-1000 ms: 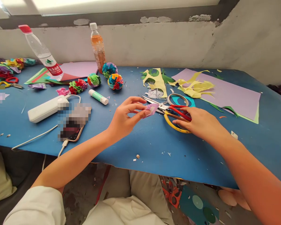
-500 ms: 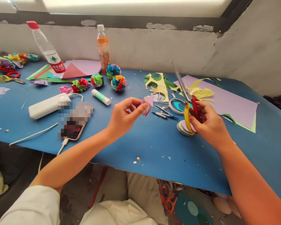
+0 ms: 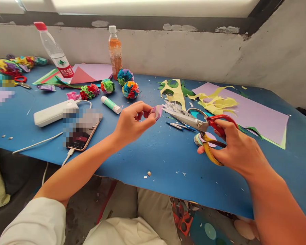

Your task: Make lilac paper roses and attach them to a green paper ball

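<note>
Purple folded paper (image 3: 158,111), small with a pale patch, sits at my dial's centre, pinched by the left hand (image 3: 133,123); toward four o'clock, the right hand (image 3: 236,147) grips red-and-yellow-handled scissors (image 3: 200,125). Toward eleven, I see a bottle (image 3: 115,54) holding orange liquid.

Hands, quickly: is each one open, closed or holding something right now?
Left hand: closed, pinching a small purple paper piece.
Right hand: closed, gripping the scissors.

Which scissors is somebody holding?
The scissors in the right hand, raised above the blue table; the other pair lies on the table, far left.
</note>
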A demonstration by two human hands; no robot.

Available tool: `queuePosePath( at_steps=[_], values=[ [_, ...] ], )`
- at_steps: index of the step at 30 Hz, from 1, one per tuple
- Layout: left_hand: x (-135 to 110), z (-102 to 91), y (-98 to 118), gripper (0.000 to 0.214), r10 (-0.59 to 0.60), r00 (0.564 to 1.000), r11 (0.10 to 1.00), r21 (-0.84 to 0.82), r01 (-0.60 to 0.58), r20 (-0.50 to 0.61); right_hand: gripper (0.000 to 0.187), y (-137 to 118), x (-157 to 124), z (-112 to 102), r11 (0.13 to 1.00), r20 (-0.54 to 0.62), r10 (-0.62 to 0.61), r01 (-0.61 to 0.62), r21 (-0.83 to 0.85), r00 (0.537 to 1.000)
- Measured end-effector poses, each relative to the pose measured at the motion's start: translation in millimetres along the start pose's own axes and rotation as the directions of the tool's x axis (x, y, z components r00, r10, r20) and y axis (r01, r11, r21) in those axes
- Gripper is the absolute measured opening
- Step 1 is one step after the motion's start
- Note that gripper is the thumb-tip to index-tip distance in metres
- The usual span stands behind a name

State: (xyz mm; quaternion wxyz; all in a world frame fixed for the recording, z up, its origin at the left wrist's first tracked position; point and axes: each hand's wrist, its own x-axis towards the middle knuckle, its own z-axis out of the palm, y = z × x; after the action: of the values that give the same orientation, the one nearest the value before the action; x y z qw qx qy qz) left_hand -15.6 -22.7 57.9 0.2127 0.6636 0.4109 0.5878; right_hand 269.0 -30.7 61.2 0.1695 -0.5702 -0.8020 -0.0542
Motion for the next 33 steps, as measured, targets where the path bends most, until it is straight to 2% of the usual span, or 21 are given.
queuePosePath(
  at_steps=[4,7,11,18,28,33],
  values=[
    [0.2,-0.7,-0.7,0.009,0.058,0.998,0.998,0.023,-0.058,-0.006,0.068,-1.9,0.6,3.9,0.996,-0.047,-0.086,0.086,0.007,0.995],
    [-0.3,-0.4,-0.4,0.009,0.063,0.998,0.998,0.011,-0.063,0.004,0.065,-6.1,0.6,2.5,0.996,-0.014,-0.086,0.086,-0.014,0.996],
    [-1.3,0.4,1.3,0.01,0.027,0.999,1.0,-0.004,-0.027,0.033,0.064,-9.0,0.8,2.9,0.997,-0.008,-0.066,0.066,-0.039,0.998],
    [-2.7,0.0,4.6,0.009,-0.032,0.997,0.999,-0.003,0.032,0.064,0.068,-6.3,0.3,9.9,0.982,-0.099,-0.17,0.16,-0.096,0.98],
    [-3.3,0.4,5.0,0.01,-0.047,0.997,0.999,-0.02,0.049,0.059,0.088,-13.5,3.9,7.1,0.996,-0.013,-0.053,0.052,-0.077,0.999],
    [-3.4,1.0,5.9,0.01,-0.073,0.995,0.997,-0.013,0.074,0.068,0.089,-10.4,3.9,11.0,0.995,-0.003,-0.052,0.051,-0.088,0.999]
  ],
)
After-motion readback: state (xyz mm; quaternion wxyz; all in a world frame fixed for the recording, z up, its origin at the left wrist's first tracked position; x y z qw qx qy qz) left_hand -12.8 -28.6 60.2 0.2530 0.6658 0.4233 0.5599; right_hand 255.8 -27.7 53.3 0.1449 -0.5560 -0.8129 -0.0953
